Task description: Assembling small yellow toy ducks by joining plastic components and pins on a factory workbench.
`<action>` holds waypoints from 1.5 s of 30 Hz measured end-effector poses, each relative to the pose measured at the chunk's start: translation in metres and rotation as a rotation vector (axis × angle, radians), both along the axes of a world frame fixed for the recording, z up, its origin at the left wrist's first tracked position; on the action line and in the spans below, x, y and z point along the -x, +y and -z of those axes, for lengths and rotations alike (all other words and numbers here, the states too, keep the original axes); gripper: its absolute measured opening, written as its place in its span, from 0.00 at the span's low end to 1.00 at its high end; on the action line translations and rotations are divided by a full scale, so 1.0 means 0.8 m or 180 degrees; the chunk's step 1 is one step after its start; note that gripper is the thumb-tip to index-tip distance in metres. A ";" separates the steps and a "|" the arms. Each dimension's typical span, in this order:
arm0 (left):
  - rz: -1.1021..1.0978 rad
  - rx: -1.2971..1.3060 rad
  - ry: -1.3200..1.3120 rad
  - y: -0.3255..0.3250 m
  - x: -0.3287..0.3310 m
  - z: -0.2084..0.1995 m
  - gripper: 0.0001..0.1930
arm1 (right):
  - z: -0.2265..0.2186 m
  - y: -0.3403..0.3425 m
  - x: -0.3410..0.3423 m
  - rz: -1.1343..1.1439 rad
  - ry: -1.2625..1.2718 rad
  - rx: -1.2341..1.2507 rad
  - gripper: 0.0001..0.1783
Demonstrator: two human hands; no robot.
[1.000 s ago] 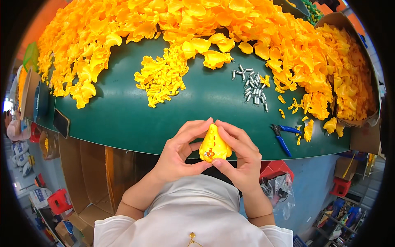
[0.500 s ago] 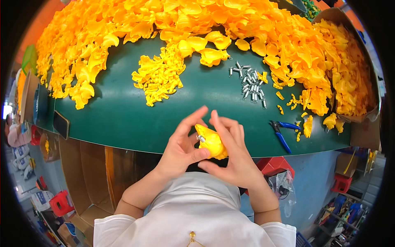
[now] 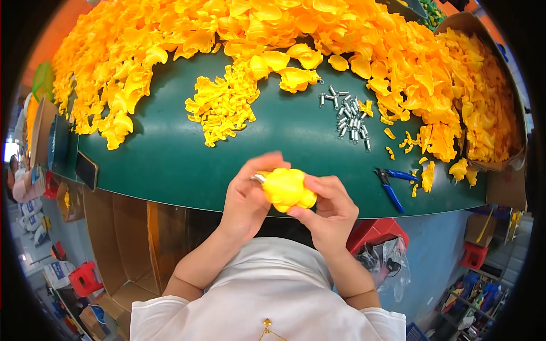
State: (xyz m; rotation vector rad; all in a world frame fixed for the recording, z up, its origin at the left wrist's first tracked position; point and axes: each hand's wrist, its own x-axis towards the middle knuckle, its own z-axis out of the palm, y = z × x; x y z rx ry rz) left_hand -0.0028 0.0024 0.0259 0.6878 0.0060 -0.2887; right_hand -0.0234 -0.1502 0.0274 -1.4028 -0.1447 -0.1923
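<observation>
A rounded, lumpy yellow plastic part [image 3: 289,190] is held over the near edge of the table. My right hand [image 3: 329,209] grips its right side between thumb and fingers. My left hand [image 3: 250,190] is closed at its left side, around a small metal spring [image 3: 259,178] that sticks out there. How the spring joins the part is hidden by the fingers. Further off lie a heap of loose metal springs [image 3: 351,119] and a pile of small yellow plastic pieces [image 3: 222,105].
Large yellow shells [image 3: 273,23] are heaped along the far side of the green table [image 3: 170,165]. A cardboard box [image 3: 506,153] of yellow pieces stands at the right. Blue-handled cutters [image 3: 391,187] lie front right, a phone [image 3: 86,170] at the left edge.
The yellow part has been turned, so its rounded face now shows and the spring points left. My right hand has closed in on its right side.
</observation>
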 end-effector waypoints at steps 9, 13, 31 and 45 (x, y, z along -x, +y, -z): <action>-0.0620 -0.1457 -0.0973 0.027 -0.001 0.004 0.11 | -0.018 0.008 -0.017 -0.0352 0.0177 -0.0150 0.27; -0.0607 -0.1965 -0.1417 0.029 0.001 -0.009 0.11 | -0.014 0.003 -0.030 -0.0977 0.0002 0.0162 0.19; -0.1033 -0.0169 0.0604 0.008 -0.002 -0.025 0.19 | 0.016 0.035 -0.010 -0.0011 -0.0677 0.1555 0.23; -0.3179 -0.4597 -0.0068 0.253 0.065 -0.028 0.33 | -0.024 0.037 -0.043 -0.0907 -0.1143 0.2539 0.21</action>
